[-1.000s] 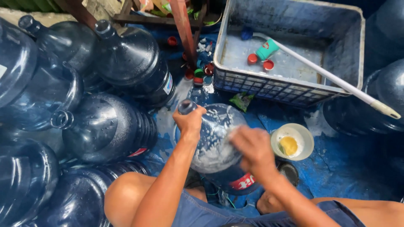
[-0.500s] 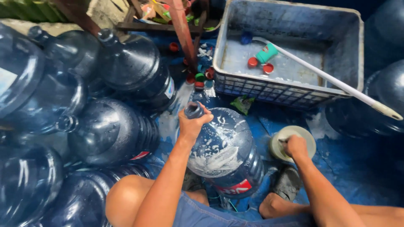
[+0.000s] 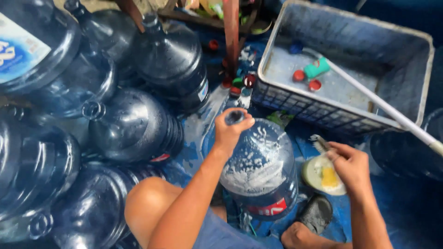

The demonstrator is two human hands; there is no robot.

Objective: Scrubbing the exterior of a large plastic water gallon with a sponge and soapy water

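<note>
My left hand (image 3: 232, 130) grips the neck of a large blue water jug (image 3: 260, 170) that lies tilted between my legs, its shoulder covered in white soap foam. My right hand (image 3: 350, 164) holds a small scrubbing brush (image 3: 319, 144), bristles up, just above a white bowl (image 3: 323, 175) holding yellow soap. The bowl sits on the wet blue floor to the right of the jug.
Several dark blue water jugs (image 3: 131, 124) are piled on the left. A grey plastic crate (image 3: 350, 69) at the upper right holds red caps, a green piece and a long white stick (image 3: 383, 108). Loose caps (image 3: 240, 83) lie by a red post. A dark sandal (image 3: 316, 213) sits near my foot.
My right hand left the soapy jug, went right to the soap bowl, and now lifts the brush above it. My left hand stayed on the jug's neck.
</note>
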